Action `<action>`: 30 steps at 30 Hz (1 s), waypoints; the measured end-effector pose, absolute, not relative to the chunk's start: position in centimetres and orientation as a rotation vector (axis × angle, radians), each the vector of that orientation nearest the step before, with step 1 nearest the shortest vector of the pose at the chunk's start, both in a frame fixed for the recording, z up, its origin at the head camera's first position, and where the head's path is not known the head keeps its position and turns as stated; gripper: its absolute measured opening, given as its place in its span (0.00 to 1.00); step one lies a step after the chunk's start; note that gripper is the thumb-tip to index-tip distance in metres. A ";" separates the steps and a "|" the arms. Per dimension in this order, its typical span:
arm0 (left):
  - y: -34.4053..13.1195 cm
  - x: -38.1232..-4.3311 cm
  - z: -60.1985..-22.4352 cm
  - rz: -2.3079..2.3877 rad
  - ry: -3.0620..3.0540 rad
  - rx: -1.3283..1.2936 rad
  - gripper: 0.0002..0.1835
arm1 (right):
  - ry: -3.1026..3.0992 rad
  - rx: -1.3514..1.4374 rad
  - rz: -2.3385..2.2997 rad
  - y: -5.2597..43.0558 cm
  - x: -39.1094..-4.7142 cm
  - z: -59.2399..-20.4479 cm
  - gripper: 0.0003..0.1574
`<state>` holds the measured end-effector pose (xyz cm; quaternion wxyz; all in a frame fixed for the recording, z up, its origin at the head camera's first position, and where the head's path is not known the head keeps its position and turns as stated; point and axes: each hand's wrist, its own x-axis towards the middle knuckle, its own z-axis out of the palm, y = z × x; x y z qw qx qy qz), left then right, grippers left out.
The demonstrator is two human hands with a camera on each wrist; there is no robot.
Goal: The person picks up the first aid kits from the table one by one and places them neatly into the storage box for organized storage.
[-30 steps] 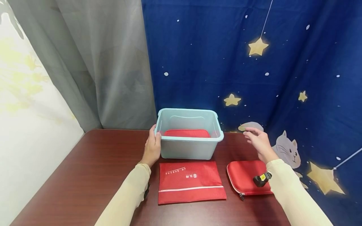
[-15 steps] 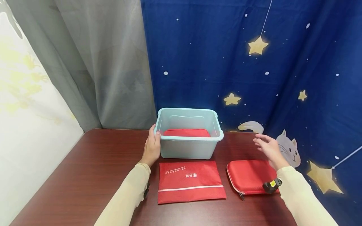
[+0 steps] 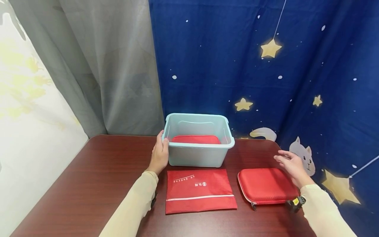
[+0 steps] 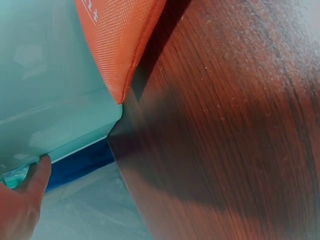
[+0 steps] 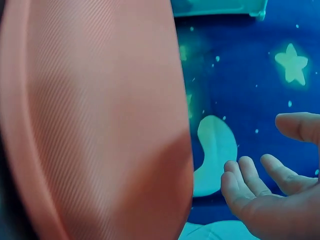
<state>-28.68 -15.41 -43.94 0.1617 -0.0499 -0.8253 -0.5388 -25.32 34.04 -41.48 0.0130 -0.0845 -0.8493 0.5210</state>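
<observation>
A pale blue plastic bin (image 3: 196,156) stands near the back of the table, with a red case (image 3: 195,139) lying inside it. My left hand (image 3: 159,156) holds the bin at its left side, thumb at the front corner by the rim. In front of the bin lies a flat red fabric pouch (image 3: 199,187) with a white stripe and printed lettering. To its right is a red zippered hard case (image 3: 266,186), its zip pull at the front left corner. My right hand (image 3: 293,164) hovers by that case's far right corner, fingers loosely bent and holding nothing.
The dark reddish wooden table (image 3: 118,184) extends to the left of the bin. Behind it hang a grey curtain (image 3: 127,82) and a blue curtain (image 3: 207,65) with stars. The blue curtain also runs along the table's right side.
My right hand has moved right and toward me, from beyond the zippered case to its far right corner. The left hand, bin and pouch stay put.
</observation>
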 end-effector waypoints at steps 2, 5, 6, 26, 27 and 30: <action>-15.3 -28.7 -43.9 -1.526 -2.353 -0.141 0.32 | -2.649 -0.259 1.662 34.4 -25.1 -41.7 0.43; -15.2 -28.7 -43.9 -1.507 -2.344 -0.137 0.31 | -2.666 -0.255 1.698 35.0 -24.8 -42.0 0.45; -15.2 -28.8 -43.9 -1.499 -2.343 -0.135 0.30 | -2.677 -0.255 1.695 35.2 -24.7 -42.1 0.46; -15.2 -28.6 -43.8 -1.505 -2.344 -0.123 0.29 | -2.903 -0.301 1.545 37.7 -23.3 -45.0 0.58; -15.2 -28.6 -43.8 -1.506 -2.344 -0.124 0.29 | -2.909 -0.294 1.538 37.8 -23.3 -45.1 0.58; -15.2 -28.6 -43.9 -1.503 -2.347 -0.122 0.29 | -2.914 -0.295 1.534 38.0 -23.1 -45.3 0.57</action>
